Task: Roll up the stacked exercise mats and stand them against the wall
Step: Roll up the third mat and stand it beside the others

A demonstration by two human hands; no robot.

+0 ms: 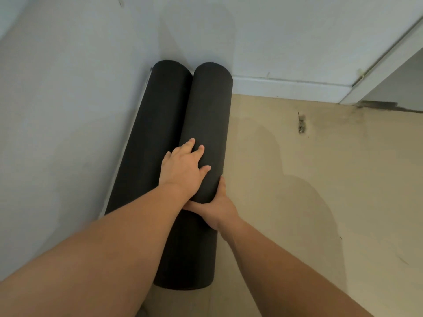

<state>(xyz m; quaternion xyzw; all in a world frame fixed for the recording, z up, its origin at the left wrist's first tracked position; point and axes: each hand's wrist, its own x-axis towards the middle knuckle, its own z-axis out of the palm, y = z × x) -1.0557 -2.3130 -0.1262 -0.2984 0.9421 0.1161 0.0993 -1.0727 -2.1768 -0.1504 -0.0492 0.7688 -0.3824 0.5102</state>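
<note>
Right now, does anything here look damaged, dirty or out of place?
A dark grey smudge stains the beige floor beside the white door frame, and a small dark mark sits left of it. The two black rolled exercise mats sit side by side, touching; nothing askew.

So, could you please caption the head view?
Left hand rests on, right hand grips, black rolled foam mat beside its twin.

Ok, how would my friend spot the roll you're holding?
Look at the corner where the white walls meet the tan floor: two black rolls sit there side by side. It is the right roll, not the left roll by the wall; the left hand rests on it and the right hand grips it.
</note>
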